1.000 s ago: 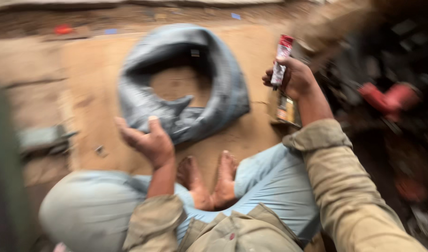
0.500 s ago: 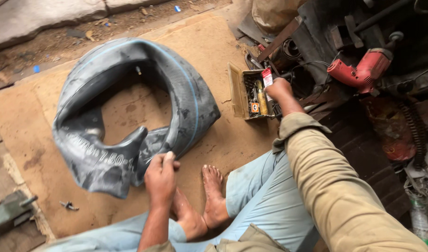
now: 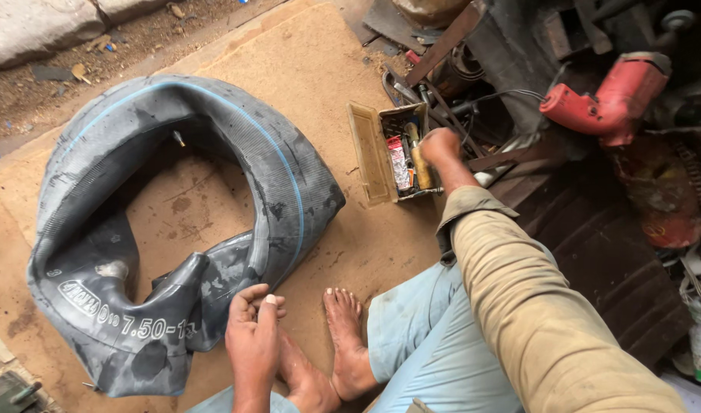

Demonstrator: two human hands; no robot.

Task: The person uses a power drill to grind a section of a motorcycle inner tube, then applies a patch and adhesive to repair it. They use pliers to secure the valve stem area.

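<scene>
A large black rubber inner tube (image 3: 289, 176) with a thin blue line lies folded on a brown board (image 3: 312, 69). My left hand (image 3: 253, 336) rests at the tube's near folded end, fingers curled together, with nothing seen in it. My right hand (image 3: 440, 145) reaches into a small open tin box (image 3: 369, 153) and is closed around a yellow-handled tool (image 3: 421, 167). A red and white tube (image 3: 399, 160) lies in the box beside that tool. My bare feet (image 3: 343, 344) rest on the board between my hands.
A red power drill (image 3: 610, 99) lies at the upper right among dark metal parts, wires and scrap. A rusty red canister (image 3: 660, 199) stands below it. Dirt and a concrete kerb (image 3: 37, 30) run along the top left.
My right hand has carried the red and white tube down to the tin box, where the tube now lies. My left hand has dropped to the inner tube's edge and curled.
</scene>
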